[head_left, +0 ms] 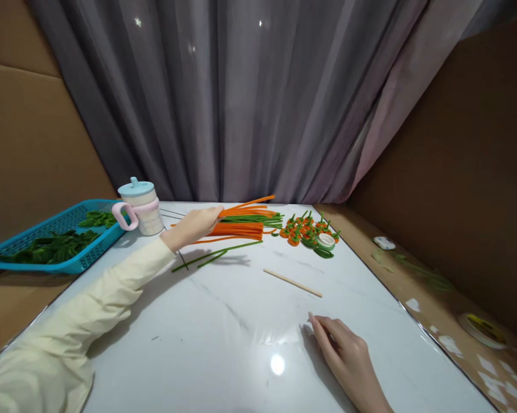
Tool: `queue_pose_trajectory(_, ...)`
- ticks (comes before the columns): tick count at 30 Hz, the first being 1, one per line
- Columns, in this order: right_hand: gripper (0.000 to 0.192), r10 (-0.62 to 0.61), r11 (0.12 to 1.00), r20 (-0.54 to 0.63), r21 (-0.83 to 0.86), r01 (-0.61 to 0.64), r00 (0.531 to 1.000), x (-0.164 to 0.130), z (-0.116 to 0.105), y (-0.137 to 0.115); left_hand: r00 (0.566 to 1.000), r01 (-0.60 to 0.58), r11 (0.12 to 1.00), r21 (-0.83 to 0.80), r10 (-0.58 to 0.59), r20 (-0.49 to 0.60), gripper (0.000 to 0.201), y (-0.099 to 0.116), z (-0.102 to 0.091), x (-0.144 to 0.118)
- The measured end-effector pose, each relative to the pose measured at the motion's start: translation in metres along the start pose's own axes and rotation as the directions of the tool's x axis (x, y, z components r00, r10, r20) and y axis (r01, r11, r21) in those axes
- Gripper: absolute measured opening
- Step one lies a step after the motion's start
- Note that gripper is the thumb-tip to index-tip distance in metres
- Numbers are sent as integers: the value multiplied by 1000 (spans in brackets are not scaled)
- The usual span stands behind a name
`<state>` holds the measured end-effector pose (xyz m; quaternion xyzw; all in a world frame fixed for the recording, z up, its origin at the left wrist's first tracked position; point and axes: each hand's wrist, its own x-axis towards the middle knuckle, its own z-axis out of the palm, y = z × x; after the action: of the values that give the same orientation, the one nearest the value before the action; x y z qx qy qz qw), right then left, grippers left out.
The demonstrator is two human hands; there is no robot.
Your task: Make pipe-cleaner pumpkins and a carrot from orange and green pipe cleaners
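Orange chenille stems [252, 211] pinched at the fingertips of the left hand [196, 222], fanning out to the right of a closed grip, above the far part of a white marble-patterned table [224, 344]. Just below the grip, a second bundle of orange stems [239, 230] lying side by side, with a bundle of green stems [258, 220] close behind. Nearer, loose green stems [241, 248] and, to the right, a slim wooden stick [293, 283].

Well apart in the foreground, the right hand [344, 350], loosely curled near the tabletop; cannot tell whether thumb and forefinger meet. Hidden behind the left fingers: the gripped ends, making an exact count impossible. Cut off by the frame: the right forearm at the bottom, the cream sleeve [112, 287] at lower left. Partly covered by the left wrist: thin dark wires [182, 260].

In the grip, stems bright orange, thin and mostly straight, the topmost angled upward, free tips spread unevenly.
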<state>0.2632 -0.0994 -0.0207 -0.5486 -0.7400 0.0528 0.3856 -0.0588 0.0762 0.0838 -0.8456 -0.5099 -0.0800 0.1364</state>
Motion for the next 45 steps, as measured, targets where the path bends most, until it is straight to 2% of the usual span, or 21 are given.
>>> queue_pose_trajectory(3, 36, -14, 1000, 3, -11, 14, 1000, 0, 0, 0, 996, -88, 996, -18, 89, 23, 22, 33, 2, -38)
queue_pose_trajectory(5, 35, -22, 1000, 2, -17, 22, 1000, 0, 0, 1, 970, -231, 973, 20, 229, 80, 29, 56, 14, -66)
queue_pose_trajectory(7, 35, -19, 1000, 6, -19, 19, 1000, 0, 0, 1, 946, -307, 950, 64, 296, 135, 40, 71, 30, -90)
queue_pose_trajectory(10, 35, -10, 1000, 19, -24, 11, 1000, 0, 1, 2, 931, -349, 930, 112, 331, 155, 47, 75, 51, -105)
queue_pose_trajectory(13, 35, -16, 999, 20, -32, 17, 1000, 0, 1, 1, 940, -341, 931, 133, 335, 62, 31, 68, 58, -97)
queue_pose_trajectory(17, 38, -21, 999, 18, -39, 22, 1000, 2, 0, -1, 941, -320, 941, 113, 330, -82, 29, 59, 52, -78)
queue_pose_trajectory(20, 38, -25, 999, 6, -38, 25, 1000, 2, 0, -2, 955, -282, 959, -27, 278, -102, 31, 56, 49, -72)
queue_pose_trajectory(25, 36, -12, 1000, 0, -13, 12, 1000, 2, 0, -4, 961, -273, 930, -245, 255, -102, 35, 50, 45, -73)
queue_pose_trajectory(28, 34, 38, 999, -23, 34, -37, 999, 3, -6, -6, 957, -279, 909, -309, 237, -168, 33, 50, 29, -74)
queue_pose_trajectory(31, 28, 72, 991, -26, 118, -68, 997, 5, -17, -14, 952, -290, 855, -430, 215, -217, 38, 60, 6, -83)
queue_pose_trajectory(33, 25, 35, 983, 28, 179, -39, 999, 5, -24, -25, 927, -369, 782, -503, 272, -258, 41, 73, -7, -95)
queue_pose_trajectory(34, 25, 8, 976, 73, 215, -24, 997, 5, -26, -31, 901, -431, 737, -520, 325, -286, 42, 80, -11, -101)
queue_pose_trajectory(37, 42, -86, 920, 191, 391, 5, 978, 4, -25, -50, 868, -489, 658, -572, 428, -250, 38, 102, -19, -121)
queue_pose_trajectory(39, 53, -150, 846, 181, 532, 32, 972, 5, -22, -61, 890, -419, 653, -631, 433, -143, 28, 112, -20, -130)
queue_pose_trajectory(42, 39, -183, 771, 156, 635, 43, 971, 8, -19, -70, 898, -336, 651, -681, 440, -22, 25, 118, -20, -137)
queue_pose_trajectory(45, 32, -218, 733, 181, 679, 39, 959, 11, -22, -74, 893, -377, 673, -636, 447, -56, 27, 115, -21, -138)
